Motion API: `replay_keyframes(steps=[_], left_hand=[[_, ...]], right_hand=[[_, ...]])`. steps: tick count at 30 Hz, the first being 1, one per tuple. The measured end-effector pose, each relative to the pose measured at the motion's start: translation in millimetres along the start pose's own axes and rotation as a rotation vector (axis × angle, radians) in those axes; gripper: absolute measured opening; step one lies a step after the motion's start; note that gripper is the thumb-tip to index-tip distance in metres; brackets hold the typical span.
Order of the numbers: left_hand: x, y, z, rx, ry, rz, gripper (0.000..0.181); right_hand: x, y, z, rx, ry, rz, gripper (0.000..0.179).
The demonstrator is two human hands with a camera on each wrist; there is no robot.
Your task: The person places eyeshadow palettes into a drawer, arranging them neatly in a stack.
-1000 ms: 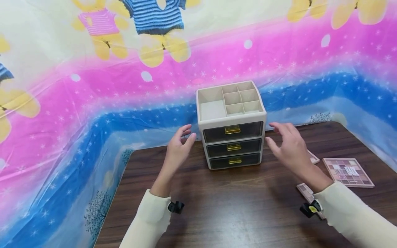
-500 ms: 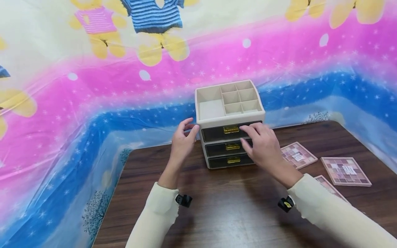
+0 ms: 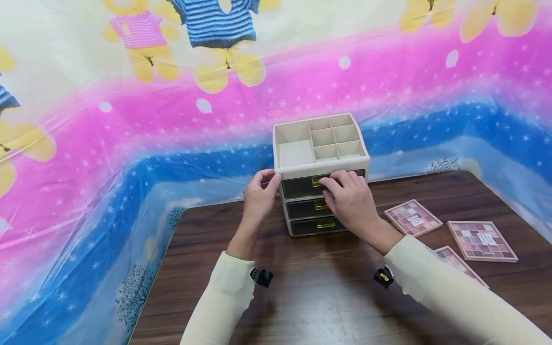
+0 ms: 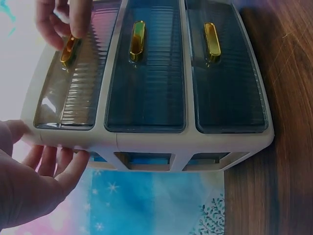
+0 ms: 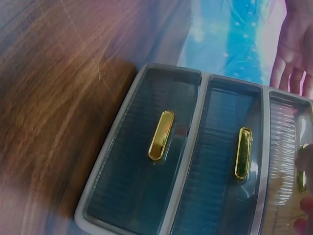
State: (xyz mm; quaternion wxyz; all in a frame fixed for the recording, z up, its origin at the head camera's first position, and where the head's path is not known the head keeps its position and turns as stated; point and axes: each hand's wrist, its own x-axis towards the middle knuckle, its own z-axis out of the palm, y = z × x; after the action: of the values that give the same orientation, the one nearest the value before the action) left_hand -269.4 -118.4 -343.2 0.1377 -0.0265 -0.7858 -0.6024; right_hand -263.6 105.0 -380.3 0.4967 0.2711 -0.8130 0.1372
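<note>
A cream desktop drawer organizer (image 3: 297,168) with three dark see-through drawers stands against the backdrop. Its top has one large and several small compartments. My left hand (image 3: 260,196) holds the organizer's upper left corner, thumb at the front edge and fingers along the side, as the left wrist view also shows. At the top drawer (image 3: 297,188), my right hand (image 3: 353,203) has its fingertips at the gold handle (image 4: 68,55), pinching it. That handle is partly hidden by the fingers. All three drawers sit closed, including the middle drawer (image 5: 220,161) and bottom drawer (image 5: 139,147).
Three pink makeup palettes lie to the right: one palette (image 3: 413,218) near the organizer, another palette (image 3: 483,241) farther right, and a third palette (image 3: 459,263) partly under the right sleeve. A dark wooden table (image 3: 310,287) bears everything, before a colourful cloth backdrop (image 3: 207,129).
My right hand has moved left from beside the organizer to the top drawer's handle. My left hand has come right and now touches the organizer's upper left corner.
</note>
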Motion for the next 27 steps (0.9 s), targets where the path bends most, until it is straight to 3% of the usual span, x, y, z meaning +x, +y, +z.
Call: replay_keyframes(steps=[6, 15, 22, 27], left_hand=[[1.8, -4.0, 0.2, 0.0, 0.004, 0.021, 0.032], [4.1, -7.2, -2.4, -0.006, -0.044, 0.047, 0.033], [4.8, -6.8, -2.3, -0.007, -0.05, 0.049, 0.033], [5.7, -7.8, -2.4, -0.005, -0.052, 0.038, 0.032]], right_hand=[[4.6, -0.1, 7.8, -0.057, 0.011, -0.06, 0.013], [7.2, 2.7, 12.2, -0.09, 0.046, -0.116, 0.01], [6.6, 6.7, 8.6, -0.114, 0.072, -0.19, 0.013], [1.4, 4.3, 1.7, -0.084, 0.136, -0.243, 0.015]])
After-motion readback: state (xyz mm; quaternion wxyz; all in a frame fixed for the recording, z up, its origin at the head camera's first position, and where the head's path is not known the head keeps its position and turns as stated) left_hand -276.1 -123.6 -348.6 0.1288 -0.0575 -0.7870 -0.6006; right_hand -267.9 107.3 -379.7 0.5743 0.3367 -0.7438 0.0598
